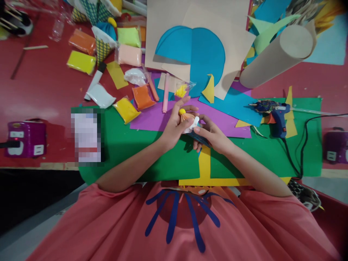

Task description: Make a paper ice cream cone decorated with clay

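Both hands meet over the green sheet (152, 156), in front of the purple foam sheet (152, 119). Between them is a small craft piece (187, 121) with a yellow ball on top, a peach ridged part, white lumps and a dark blue lower part. My left hand (175, 127) grips its peach side, thumb pressed on the front. My right hand (212, 136) holds the blue lower part, its thumb near the white lumps. The fingers behind the piece are partly hidden.
Clay packets (126, 110) and a marker (95, 81) lie at the left. Blue circle pieces (208, 54) sit beyond the hands. At the right are a glue gun (278, 119) with its cord and a paper roll (274, 58).
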Tool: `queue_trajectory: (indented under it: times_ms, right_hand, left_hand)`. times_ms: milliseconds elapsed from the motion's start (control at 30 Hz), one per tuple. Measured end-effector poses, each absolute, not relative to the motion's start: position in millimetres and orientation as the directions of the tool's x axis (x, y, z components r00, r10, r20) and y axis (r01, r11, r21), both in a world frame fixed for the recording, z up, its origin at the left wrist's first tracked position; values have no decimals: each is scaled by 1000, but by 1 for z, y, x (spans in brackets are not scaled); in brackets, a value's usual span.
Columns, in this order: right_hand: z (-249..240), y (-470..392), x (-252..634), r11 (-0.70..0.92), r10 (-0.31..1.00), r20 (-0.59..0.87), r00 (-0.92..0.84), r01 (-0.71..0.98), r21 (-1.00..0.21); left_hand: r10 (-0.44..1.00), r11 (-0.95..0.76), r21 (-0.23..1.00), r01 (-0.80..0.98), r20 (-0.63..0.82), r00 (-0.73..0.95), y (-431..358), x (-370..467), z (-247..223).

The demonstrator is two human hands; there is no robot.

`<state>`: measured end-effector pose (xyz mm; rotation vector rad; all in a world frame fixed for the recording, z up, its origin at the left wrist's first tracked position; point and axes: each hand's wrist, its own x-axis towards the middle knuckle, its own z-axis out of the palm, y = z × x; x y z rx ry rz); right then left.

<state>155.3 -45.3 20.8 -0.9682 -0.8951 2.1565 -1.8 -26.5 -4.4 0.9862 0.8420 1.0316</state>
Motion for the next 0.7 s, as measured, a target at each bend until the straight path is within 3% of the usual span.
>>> queue_trajectory:
  times_ms: [200, 500, 700]
  right_hand:
    - [18, -47, 154, -553, 768, -377, -518, -237, -799]
    - [19, -47, 155, -546, 767, -339, -544, -278, -790]
    - [22, -49, 153, -515, 814, -379, -441, -243, -822]
  left_hand:
    - [942, 70, 953, -296, 34, 334, -29, -2, -15]
    - [970, 155, 904, -398, -63, 234, -26, -1, -4]
    - [961, 233, 858, -457, -133, 242, -24, 0, 1]
